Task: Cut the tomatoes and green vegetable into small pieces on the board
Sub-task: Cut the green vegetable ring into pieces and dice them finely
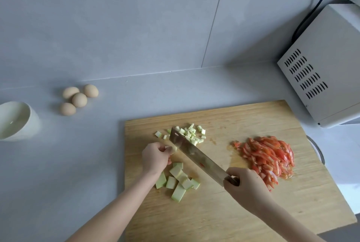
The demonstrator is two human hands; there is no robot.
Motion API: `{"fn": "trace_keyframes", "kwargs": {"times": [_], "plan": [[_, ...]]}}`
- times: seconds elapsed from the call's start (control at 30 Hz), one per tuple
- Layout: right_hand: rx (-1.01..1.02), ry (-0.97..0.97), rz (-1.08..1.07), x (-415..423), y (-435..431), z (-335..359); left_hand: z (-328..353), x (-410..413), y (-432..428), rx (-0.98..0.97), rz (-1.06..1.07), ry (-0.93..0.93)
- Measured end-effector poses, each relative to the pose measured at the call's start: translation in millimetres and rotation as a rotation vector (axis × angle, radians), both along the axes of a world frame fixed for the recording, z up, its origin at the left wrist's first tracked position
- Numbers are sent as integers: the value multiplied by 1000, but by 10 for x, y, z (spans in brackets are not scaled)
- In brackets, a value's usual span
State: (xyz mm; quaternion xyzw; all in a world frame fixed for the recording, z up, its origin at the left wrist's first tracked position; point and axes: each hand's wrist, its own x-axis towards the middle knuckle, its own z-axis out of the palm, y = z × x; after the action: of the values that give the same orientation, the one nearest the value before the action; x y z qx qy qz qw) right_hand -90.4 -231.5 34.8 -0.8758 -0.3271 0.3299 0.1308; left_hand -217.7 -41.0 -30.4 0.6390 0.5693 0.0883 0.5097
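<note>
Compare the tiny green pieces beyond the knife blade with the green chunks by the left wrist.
Size: the diced pieces are tiny cubes; the chunks are broad, flat slabs. Place: the diced pieces lie beyond the cleaver, the chunks on its near side. Both are pale green vegetable on the board.

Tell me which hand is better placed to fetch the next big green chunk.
Left. The left hand, pinching a green piece, sits beside the big green chunks, while the right hand grips the cleaver handle.
</note>
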Motion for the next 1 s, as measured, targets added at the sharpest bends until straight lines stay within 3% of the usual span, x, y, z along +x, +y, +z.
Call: {"fn": "trace_keyframes", "kwargs": {"times": [0.17, 0.43, 0.67, 0.9, 1.0], "plan": [[-90, -67, 77, -60, 29, -69, -12, -22, -46, -15, 35, -21], [-26, -96, 72, -52, -6, 45, 34, -57, -53, -101, 96, -98], [-91, -144, 123, -135, -34, -60, 31, -42, -54, -125, 132, -124], [-27, -126, 53, -126, -95, 24, -24, -31, -74, 54, 54, -39], [-29, -139, 45, -112, -94, 27, -42, -12, -74, 277, -99, 55]]}}
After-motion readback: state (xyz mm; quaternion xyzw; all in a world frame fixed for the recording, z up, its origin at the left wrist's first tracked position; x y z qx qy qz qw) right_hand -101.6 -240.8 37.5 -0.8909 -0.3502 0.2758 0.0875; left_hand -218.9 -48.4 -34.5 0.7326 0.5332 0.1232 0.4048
